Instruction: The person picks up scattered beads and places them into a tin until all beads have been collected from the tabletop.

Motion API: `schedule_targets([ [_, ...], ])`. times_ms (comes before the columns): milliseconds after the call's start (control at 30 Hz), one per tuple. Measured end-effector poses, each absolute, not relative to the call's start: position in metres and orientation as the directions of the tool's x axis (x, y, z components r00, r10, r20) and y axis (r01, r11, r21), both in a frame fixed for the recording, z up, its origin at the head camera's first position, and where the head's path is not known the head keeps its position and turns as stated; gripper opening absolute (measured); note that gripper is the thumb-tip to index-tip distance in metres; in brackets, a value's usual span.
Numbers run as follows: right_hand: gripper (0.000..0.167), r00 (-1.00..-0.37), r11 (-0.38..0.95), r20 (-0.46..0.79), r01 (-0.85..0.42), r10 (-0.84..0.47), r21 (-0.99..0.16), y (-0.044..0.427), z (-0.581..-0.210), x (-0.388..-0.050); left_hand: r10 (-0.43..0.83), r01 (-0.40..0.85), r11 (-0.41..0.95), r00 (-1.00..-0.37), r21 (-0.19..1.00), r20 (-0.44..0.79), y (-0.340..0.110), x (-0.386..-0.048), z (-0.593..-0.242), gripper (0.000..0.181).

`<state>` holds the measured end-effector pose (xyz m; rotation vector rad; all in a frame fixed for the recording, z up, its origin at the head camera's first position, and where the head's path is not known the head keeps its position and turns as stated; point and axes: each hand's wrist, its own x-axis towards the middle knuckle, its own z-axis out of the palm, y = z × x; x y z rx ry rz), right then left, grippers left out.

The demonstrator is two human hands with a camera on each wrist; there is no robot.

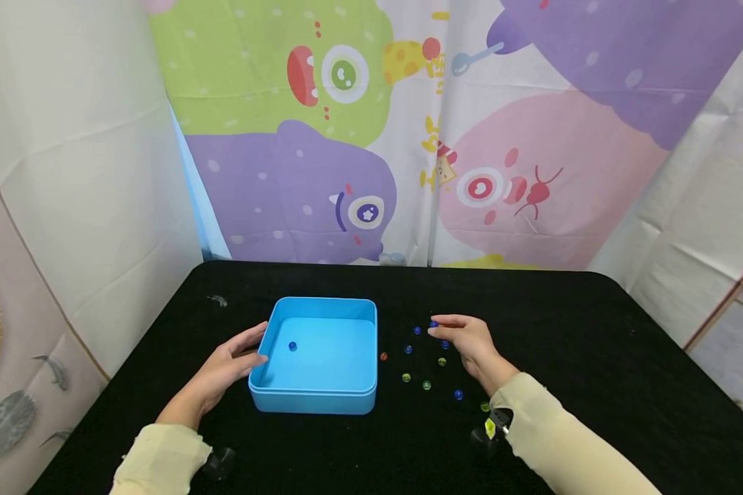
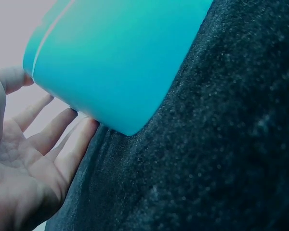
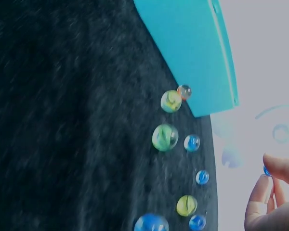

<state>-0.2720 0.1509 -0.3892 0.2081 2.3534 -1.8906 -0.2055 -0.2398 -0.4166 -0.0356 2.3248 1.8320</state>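
A light blue square box [image 1: 312, 403] stands on the black table, with one blue marble [image 1: 293, 346] on its floor. My left hand [image 1: 219, 377] rests against the box's left side, its fairly straight fingers touching the wall, as the left wrist view also shows. Between thumb and fingertips, my right hand [image 1: 472, 346] pinches a blue marble [image 3: 266, 171], held to the right of the box. Several loose marbles lie between the box and that hand: blue ones [image 1: 408, 349], green and yellow ones [image 3: 165, 137], and an orange one [image 1: 384, 356] close to the box wall.
The black cloth-covered table [image 1: 594, 357] reaches back to a curtain [image 1: 322, 199] printed with cartoon creatures. White fabric panels [image 1: 99, 137] flank it. Near the right forearm lie a blue marble [image 1: 458, 394] and a yellow-green marble [image 1: 485, 406].
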Motion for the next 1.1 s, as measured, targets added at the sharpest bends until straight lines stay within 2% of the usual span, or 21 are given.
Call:
schedule_targets([
  [767,0.028,-0.98,0.176,-0.197,0.195,0.006,-0.965,0.1,-0.381,-0.273,0.085,-0.128,0.257,-0.984,0.958,-0.154,-0.241,-0.205,-0.418,0.067],
  [1100,0.027,-0.981,0.201,-0.19,0.18,-0.029,-0.963,0.08,-0.38,-0.27,0.092,-0.126,0.246,-0.984,0.961,-0.152,-0.24,-0.206,-0.417,0.066],
])
